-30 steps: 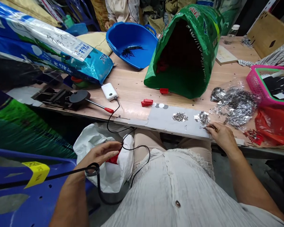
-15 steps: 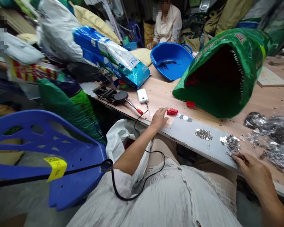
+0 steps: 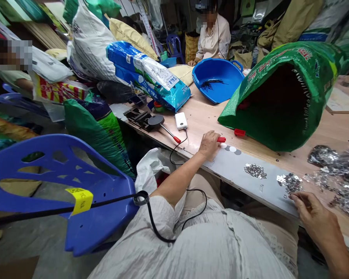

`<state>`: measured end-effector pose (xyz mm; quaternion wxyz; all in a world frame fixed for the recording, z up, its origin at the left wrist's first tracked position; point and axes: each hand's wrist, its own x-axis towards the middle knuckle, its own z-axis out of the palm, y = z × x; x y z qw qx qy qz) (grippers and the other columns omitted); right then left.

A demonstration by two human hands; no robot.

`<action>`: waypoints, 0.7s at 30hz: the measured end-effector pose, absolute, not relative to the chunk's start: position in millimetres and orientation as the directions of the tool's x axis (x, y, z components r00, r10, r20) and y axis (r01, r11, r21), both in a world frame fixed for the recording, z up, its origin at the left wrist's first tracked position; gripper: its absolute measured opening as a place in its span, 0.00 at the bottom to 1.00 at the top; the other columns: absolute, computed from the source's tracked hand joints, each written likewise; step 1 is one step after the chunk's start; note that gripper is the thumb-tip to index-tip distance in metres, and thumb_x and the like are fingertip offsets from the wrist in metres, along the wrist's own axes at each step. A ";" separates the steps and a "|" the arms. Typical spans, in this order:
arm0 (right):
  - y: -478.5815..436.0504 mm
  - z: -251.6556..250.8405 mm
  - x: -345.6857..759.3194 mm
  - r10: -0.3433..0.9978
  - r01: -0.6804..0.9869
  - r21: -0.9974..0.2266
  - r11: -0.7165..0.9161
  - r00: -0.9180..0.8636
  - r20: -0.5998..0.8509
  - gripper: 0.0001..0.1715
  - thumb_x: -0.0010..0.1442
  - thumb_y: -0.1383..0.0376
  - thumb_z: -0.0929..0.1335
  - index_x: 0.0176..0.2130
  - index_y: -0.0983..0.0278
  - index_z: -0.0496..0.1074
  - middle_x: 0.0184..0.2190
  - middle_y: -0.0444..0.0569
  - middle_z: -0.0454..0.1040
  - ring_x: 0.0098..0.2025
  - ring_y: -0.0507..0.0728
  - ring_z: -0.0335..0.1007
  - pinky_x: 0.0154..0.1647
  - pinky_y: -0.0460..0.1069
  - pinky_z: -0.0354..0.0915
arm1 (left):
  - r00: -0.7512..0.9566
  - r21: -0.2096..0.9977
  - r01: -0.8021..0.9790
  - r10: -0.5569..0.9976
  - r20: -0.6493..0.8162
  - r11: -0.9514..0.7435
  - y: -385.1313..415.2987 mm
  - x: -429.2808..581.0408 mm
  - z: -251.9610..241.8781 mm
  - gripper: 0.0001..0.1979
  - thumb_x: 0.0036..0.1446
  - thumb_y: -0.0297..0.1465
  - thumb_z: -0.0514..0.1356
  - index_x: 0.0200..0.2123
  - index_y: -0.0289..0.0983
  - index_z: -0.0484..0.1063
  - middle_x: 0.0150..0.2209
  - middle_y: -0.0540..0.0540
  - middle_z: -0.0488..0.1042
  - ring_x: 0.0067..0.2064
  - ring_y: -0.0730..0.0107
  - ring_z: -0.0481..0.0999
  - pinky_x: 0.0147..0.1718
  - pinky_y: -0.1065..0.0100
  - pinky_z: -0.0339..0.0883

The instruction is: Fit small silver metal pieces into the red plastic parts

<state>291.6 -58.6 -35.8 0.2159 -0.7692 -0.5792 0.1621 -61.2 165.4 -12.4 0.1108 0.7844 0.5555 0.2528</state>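
Note:
My left hand [image 3: 209, 145] is closed over a small red plastic piece [image 3: 221, 139], whose right end sticks out past my fingers. A second red piece [image 3: 239, 132] lies by the mouth of the green sack. My right hand [image 3: 317, 217] is at the table's front edge, thumb and forefinger pinched together; what is between them is too small to make out. A small metal bit [image 3: 285, 196] lies just beside those fingertips. Beyond them is a pile of shiny metal parts [image 3: 292, 183], with another pile [image 3: 255, 171] farther left on the grey strip [image 3: 235, 166].
A green sack [image 3: 314, 97] lies open on the table. Behind are a blue basin [image 3: 218, 79] with dark strands and a blue bag [image 3: 151, 77]. A hand press [image 3: 155, 121] and white power bank [image 3: 180, 121] stand left. A person [image 3: 213, 35] sits opposite.
My left hand has moved onto the red piece and closed over it. My right hand stays pinched by the metal pile, its fingertips slightly back from it. The whole view has shifted a little.

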 end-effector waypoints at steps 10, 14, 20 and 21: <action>-49.4 -15.1 264.1 0.935 0.723 -0.660 -0.202 0.344 0.091 0.23 0.57 0.43 0.66 0.41 0.56 0.75 0.32 0.46 0.77 0.30 0.58 0.70 0.30 0.51 0.62 | 0.489 0.693 -0.392 0.775 -0.400 0.605 75.3 -39.0 10.5 0.11 0.56 0.30 0.64 0.41 0.33 0.70 0.36 0.43 0.76 0.34 0.73 0.78 0.30 0.76 0.67; -41.9 2.2 234.0 0.953 0.632 -0.767 -0.107 0.286 0.103 0.21 0.58 0.46 0.67 0.40 0.58 0.75 0.29 0.45 0.74 0.26 0.53 0.64 0.28 0.49 0.60 | 0.570 0.514 -0.505 0.715 -0.404 0.693 46.0 -33.4 12.5 0.12 0.56 0.30 0.64 0.43 0.33 0.69 0.35 0.43 0.76 0.34 0.68 0.81 0.28 0.76 0.71; -35.7 15.9 197.1 0.981 0.554 -0.832 0.039 0.135 0.136 0.16 0.60 0.51 0.68 0.38 0.60 0.74 0.29 0.44 0.73 0.26 0.51 0.62 0.28 0.47 0.60 | 0.633 0.479 -0.522 0.697 -0.338 0.706 24.4 -31.2 15.7 0.24 0.53 0.34 0.68 0.52 0.37 0.68 0.38 0.47 0.74 0.36 0.67 0.82 0.37 0.72 0.75; -35.7 17.7 192.8 0.983 0.547 -0.835 0.056 0.115 0.141 0.16 0.60 0.51 0.68 0.38 0.60 0.74 0.30 0.45 0.74 0.26 0.51 0.63 0.28 0.47 0.60 | 0.634 0.497 -0.514 0.700 -0.328 0.699 23.1 -31.0 14.8 0.25 0.51 0.34 0.69 0.51 0.37 0.69 0.38 0.47 0.75 0.38 0.65 0.82 0.39 0.71 0.75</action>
